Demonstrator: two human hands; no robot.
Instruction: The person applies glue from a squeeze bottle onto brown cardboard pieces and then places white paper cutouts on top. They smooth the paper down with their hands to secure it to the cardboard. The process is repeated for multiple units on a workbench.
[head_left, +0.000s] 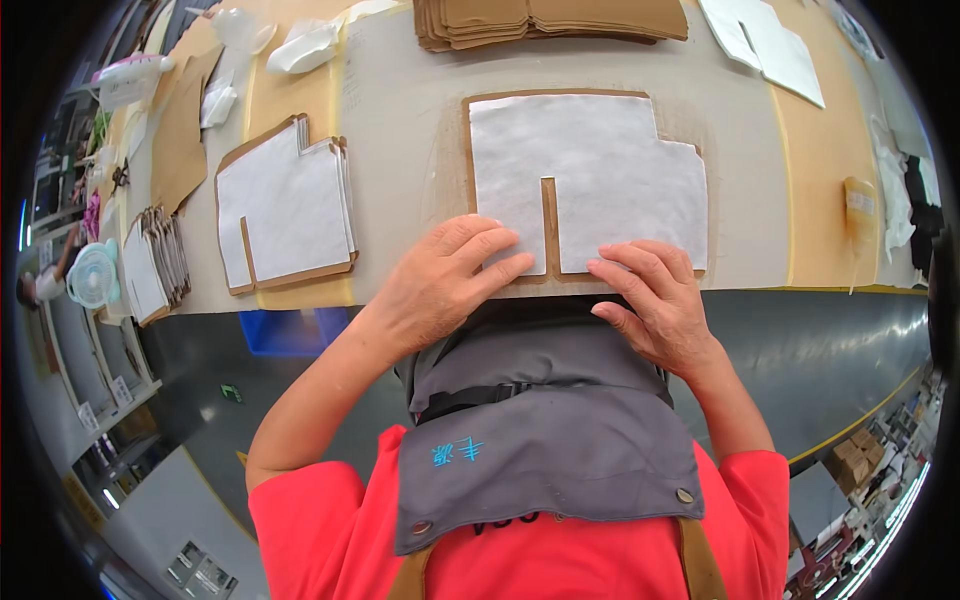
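Observation:
A white sheet (600, 172) with a narrow slot and a stepped corner lies on a slightly larger brown piece (550, 217) of the same outline, whose edge shows around it. My left hand (457, 270) rests flat on the sheet's near left corner, fingers spread. My right hand (656, 300) touches the near edge right of the slot, its fingers bent and thumb apart. Neither hand grips anything. To the left lies a stack of similar white-and-brown pieces (285, 210). A pile of brown pieces (547, 19) sits at the far edge of view.
White cut sheets (772, 52) lie at the far right. A tilted stack of pieces (154, 262) and a light-blue fan (94, 275) are at the left. A plastic bottle (859, 210) lies on the right. Below the table stands a blue bin (292, 331).

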